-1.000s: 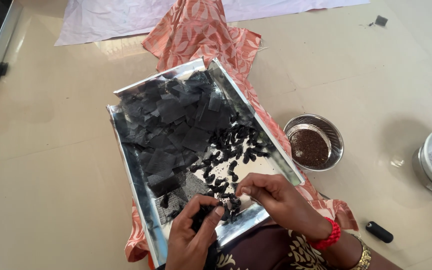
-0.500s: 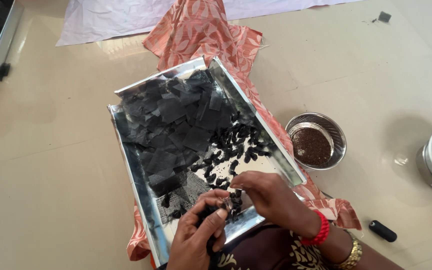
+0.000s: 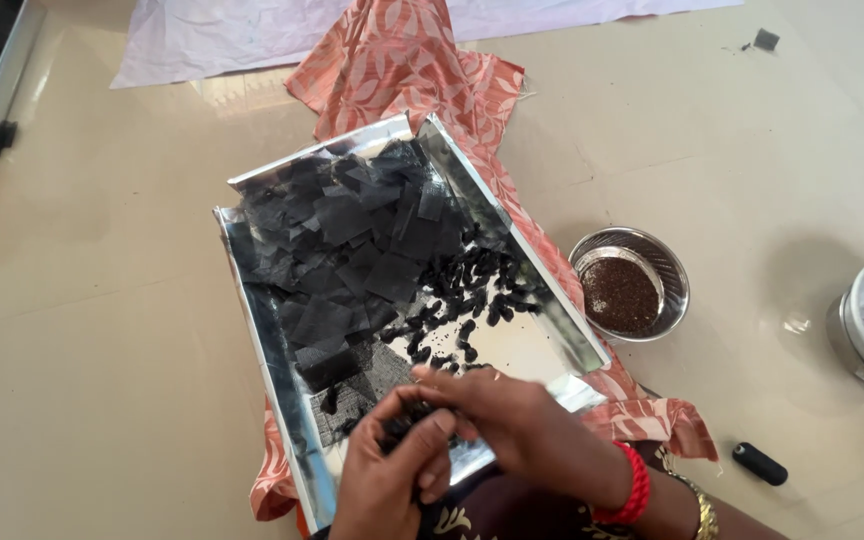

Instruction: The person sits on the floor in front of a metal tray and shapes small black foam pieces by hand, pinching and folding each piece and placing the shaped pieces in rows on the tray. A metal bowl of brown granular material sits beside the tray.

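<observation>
I see my left hand [image 3: 387, 480] and right hand [image 3: 512, 425] pinched together on a small black cloth piece [image 3: 404, 420]; the shiny metal tray [image 3: 272, 330] of black squares lies just beyond the grip.

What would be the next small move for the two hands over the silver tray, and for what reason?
Probably drop the small black piece into the tray. Both the left hand and the right hand pinch a small black piece together over the near edge of the silver tray, and similar small black bits already lie gathered there beside the stack of black squares.
</observation>
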